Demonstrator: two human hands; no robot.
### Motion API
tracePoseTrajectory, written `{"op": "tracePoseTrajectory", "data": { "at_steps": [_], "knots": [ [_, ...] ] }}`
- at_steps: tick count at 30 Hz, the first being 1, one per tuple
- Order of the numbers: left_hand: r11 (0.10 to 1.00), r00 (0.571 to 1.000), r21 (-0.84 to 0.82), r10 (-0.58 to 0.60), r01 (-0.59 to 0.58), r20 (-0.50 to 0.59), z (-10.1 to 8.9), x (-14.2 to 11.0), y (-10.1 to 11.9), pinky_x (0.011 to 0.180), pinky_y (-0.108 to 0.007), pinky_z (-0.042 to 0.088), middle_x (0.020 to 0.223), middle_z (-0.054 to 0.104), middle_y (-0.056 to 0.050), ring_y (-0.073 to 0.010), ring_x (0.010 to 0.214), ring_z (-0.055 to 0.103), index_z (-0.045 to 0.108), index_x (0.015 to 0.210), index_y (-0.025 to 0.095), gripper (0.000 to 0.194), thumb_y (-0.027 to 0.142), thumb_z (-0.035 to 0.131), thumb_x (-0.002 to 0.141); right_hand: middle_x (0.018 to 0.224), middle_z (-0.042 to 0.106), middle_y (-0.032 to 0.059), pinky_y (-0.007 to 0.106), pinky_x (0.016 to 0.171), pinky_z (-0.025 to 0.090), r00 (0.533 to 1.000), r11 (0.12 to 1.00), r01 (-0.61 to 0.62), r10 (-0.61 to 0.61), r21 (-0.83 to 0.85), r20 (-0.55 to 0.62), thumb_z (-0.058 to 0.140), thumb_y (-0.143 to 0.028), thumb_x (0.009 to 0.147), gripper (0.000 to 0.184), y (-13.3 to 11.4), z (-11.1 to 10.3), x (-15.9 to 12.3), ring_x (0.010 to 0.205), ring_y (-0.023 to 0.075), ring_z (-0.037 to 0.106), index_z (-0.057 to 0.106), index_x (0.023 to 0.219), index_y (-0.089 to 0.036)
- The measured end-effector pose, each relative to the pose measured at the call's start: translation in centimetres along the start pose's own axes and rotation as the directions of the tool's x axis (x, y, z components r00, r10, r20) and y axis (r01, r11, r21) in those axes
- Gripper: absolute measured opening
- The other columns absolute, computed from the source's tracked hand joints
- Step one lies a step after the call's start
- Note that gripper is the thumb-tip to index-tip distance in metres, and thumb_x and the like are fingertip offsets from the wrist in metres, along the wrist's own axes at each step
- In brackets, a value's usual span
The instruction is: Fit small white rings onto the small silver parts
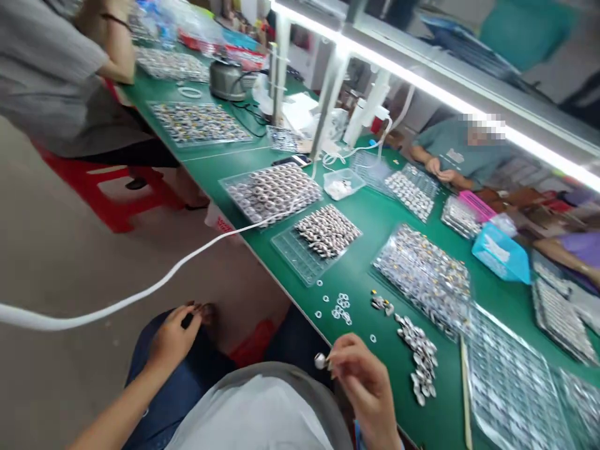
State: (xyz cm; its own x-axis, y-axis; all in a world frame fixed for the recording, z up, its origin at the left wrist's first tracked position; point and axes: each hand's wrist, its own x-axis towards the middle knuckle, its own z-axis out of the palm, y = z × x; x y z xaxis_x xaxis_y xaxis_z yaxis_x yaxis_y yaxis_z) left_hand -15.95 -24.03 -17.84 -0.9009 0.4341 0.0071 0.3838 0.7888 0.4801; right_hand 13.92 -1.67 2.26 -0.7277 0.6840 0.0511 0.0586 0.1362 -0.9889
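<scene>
My right hand (pixel 368 381) is at the table's near edge, thumb and fingers pinched on a small round metal part (pixel 320 360) with a shiny pale face. My left hand (pixel 174 337) hangs low over my left thigh with curled fingers; a dark spot (pixel 187 320) shows between them, and I cannot make out whether it is an object. Small white rings (pixel 342 306) lie loose on the green table just beyond my right hand. To its right is a heap of small silvery parts (pixel 418 356), with a few yellow-tipped pieces (pixel 382 303) above it.
Clear trays packed with small parts (pixel 424 275) (pixel 328 231) (pixel 281 190) cover much of the green table (pixel 262 237). A white cord (pixel 187 256) crosses in front at left. A lit shelf frame (pixel 328 94) stands over the table. Co-workers sit at left (pixel 60 81) and across (pixel 450 153).
</scene>
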Motion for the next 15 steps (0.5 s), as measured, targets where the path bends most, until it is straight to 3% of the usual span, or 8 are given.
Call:
{"op": "tracePoseTrajectory", "data": {
  "at_steps": [2,4,6,8,11,12,13,15],
  "knots": [
    [0.984,0.982,-0.111,0.148,-0.136,0.113,-1.0,-1.7,5.3,0.085,-0.03,0.057,0.111,0.073,-0.005,-0.0244,0.098,0.07,0.07,0.104,0.024,0.042,0.051,0.043,0.086,0.08,0.058,0.0061,0.034,0.05,0.045,0.955,0.982,0.121,-0.075,0.146,-0.286,0.057,-0.028,0.085,0.015,-1.0,-2.3,0.5,0.061,0.0182,0.055,0.071,0.085,-0.031],
    [0.883,0.894,-0.405,0.361,-0.237,0.265,-2.2,-3.6,11.6,0.084,-0.032,0.059,0.111,0.073,-0.003,-0.0254,0.098,0.071,0.071,0.105,0.029,0.037,0.054,0.052,0.085,0.083,0.057,0.0045,0.03,0.052,0.043,0.846,0.941,0.233,-0.072,0.246,-0.528,0.061,-0.03,0.085,0.009,-1.5,-3.9,1.8,0.06,0.0141,0.052,0.069,0.084,-0.028],
    [0.744,0.753,-0.59,0.574,-0.314,0.323,-3.5,-5.4,18.1,0.081,-0.033,0.061,0.108,0.074,-0.003,-0.0254,0.095,0.072,0.071,0.106,0.034,0.03,0.051,0.059,0.084,0.084,0.059,0.0045,0.028,0.052,0.043,0.776,0.914,0.277,-0.031,0.297,-0.63,0.066,-0.034,0.082,0.011,-1.4,-4.9,3.4,0.059,0.0126,0.051,0.068,0.089,-0.025],
    [0.589,0.6,-0.708,0.746,-0.39,0.29,-4.3,-6.7,24.0,0.087,-0.037,0.06,0.107,0.074,-0.005,-0.0261,0.098,0.071,0.07,0.107,0.036,0.028,0.046,0.065,0.081,0.079,0.06,0.0037,0.027,0.052,0.044,0.754,0.903,0.262,0.029,0.341,-0.656,0.068,-0.035,0.08,0.017,-1.1,-5.4,4.9,0.059,0.0123,0.051,0.065,0.091,-0.022],
    [0.411,0.404,-0.803,0.884,-0.432,0.235,-4.1,-7.8,30.2,0.093,-0.043,0.058,0.114,0.071,-0.009,-0.0277,0.106,0.068,0.068,0.11,0.035,0.031,0.042,0.069,0.08,0.08,0.061,0.0029,0.027,0.054,0.046,0.722,0.888,0.282,0.052,0.362,-0.69,0.067,-0.034,0.081,0.018,-0.7,-5.8,5.6,0.061,0.0121,0.054,0.064,0.093,-0.022],
    [0.391,0.376,-0.813,0.897,-0.432,0.232,-3.8,-8.0,31.4,0.092,-0.043,0.059,0.114,0.071,-0.01,-0.0279,0.106,0.068,0.067,0.11,0.034,0.033,0.043,0.071,0.078,0.081,0.062,0.0027,0.027,0.055,0.046,0.704,0.888,0.303,0.037,0.347,-0.71,0.066,-0.034,0.082,0.016,-0.6,-6.0,5.4,0.061,0.0118,0.054,0.064,0.092,-0.022],
    [0.396,0.393,-0.818,0.89,-0.417,0.231,-3.4,-8.0,32.3,0.09,-0.043,0.06,0.112,0.071,-0.01,-0.0278,0.103,0.069,0.065,0.111,0.034,0.036,0.044,0.073,0.077,0.082,0.063,0.0024,0.027,0.055,0.046,0.685,0.893,0.318,0.017,0.319,-0.729,0.065,-0.033,0.083,0.015,-0.6,-6.1,4.9,0.06,0.0112,0.054,0.064,0.092,-0.022],
    [0.446,0.481,-0.827,0.839,-0.342,0.253,-2.6,-7.6,33.0,0.085,-0.041,0.061,0.107,0.071,-0.009,-0.0258,0.096,0.07,0.062,0.111,0.032,0.035,0.045,0.07,0.08,0.085,0.064,0.002,0.026,0.055,0.046,0.669,0.93,0.292,-0.032,0.224,-0.742,0.063,-0.032,0.086,0.015,-0.4,-6.6,3.3,0.061,0.0113,0.055,0.064,0.097,-0.023]
  ]
}}
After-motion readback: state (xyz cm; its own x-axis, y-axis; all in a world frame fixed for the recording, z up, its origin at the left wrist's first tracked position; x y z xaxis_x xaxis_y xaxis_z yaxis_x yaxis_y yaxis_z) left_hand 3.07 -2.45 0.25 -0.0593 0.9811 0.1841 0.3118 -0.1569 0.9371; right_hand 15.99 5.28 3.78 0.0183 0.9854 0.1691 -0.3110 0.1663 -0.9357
